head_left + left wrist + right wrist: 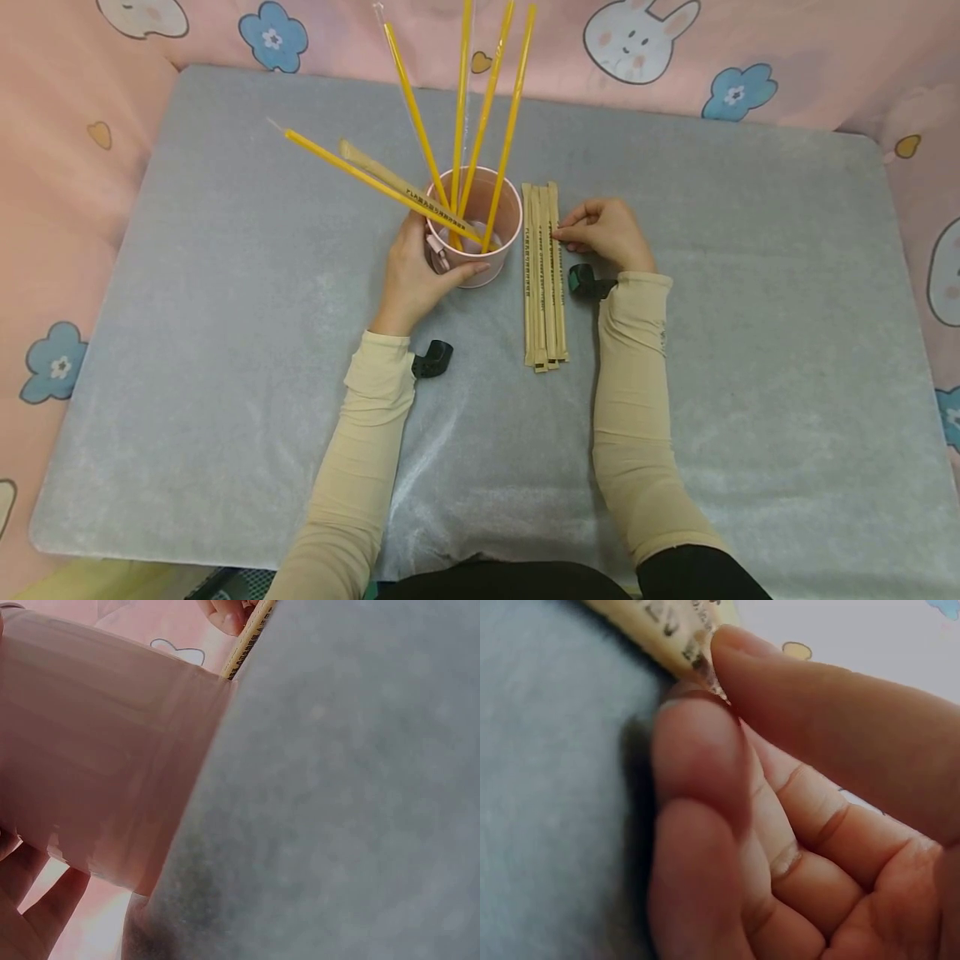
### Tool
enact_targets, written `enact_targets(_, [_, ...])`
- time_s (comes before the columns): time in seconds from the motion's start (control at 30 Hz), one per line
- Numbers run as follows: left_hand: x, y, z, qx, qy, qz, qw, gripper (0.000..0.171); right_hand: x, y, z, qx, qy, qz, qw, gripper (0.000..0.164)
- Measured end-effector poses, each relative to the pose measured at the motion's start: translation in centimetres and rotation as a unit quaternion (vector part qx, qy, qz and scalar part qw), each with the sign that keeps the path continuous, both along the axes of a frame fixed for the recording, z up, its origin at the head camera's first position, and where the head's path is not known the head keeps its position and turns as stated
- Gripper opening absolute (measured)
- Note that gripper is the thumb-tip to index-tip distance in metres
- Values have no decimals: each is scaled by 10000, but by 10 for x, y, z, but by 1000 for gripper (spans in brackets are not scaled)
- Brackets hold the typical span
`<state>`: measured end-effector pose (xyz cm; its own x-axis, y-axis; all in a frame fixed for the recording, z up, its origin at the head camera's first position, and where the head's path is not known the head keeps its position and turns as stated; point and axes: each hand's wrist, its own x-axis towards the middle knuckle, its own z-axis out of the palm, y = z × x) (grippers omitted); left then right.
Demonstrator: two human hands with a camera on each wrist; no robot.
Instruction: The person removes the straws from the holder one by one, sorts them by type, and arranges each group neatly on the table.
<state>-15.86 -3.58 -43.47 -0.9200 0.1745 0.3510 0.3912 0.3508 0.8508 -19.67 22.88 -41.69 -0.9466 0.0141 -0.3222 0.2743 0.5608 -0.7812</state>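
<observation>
My left hand (408, 283) is wrapped around a pink cup (483, 273), thumb across its near side. The cup's smooth wall (105, 750) fills much of the left wrist view. Several yellow straws (511, 125) in clear sleeves lean out of it, along with one paper-wrapped straw (375, 169) tilted left. Right of the cup, several paper-wrapped straws (542, 275) lie side by side on the table. At their right edge, my right hand (609, 232) pinches the outermost wrapped straw (660, 634) between thumb and forefinger, its other fingers curled beneath.
Grey velvety cloth covers the table (772, 350). Behind it hangs a pink curtain (525, 50) with rabbits and blue flowers. A small black camera sits at each wrist, the left one (432, 359) below the cup and the right one (588, 283) beside the straws.
</observation>
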Motion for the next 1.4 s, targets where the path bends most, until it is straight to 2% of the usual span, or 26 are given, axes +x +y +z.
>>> enact_targets(0.23, [0,0,1,-55,-10,-12,10000,99,3,0,6,-126,283,-89,9995,19])
enact_targets(0.47, [-1,1,0,33,24,-37,10000,99,7,-4,16,-651,787,-222,9945,16])
enact_targets(0.63, [-1,0,0,25,68,-13,10000,100,9,-10,27,-948,1172,-147,9885,15])
enact_targets(0.87, [0,0,0,21,57,-14,10000,99,16,-20,45,-1092,1631,19,9805,13])
enact_targets(1.0, [0,0,0,-5,48,-8,10000,99,20,-27,54,-1272,1975,61,9720,10])
enact_targets(1.17, [0,0,0,39,-4,-34,10000,100,25,-40,65,-1590,2488,99,9554,4])
enact_targets(1.3, [-1,0,0,53,-14,-39,10000,100,29,-55,69,-1736,2994,367,9375,6])
enact_targets(1.4, [-1,0,-1,39,46,-43,10000,99,30,-66,67,-1653,3161,722,9314,8])
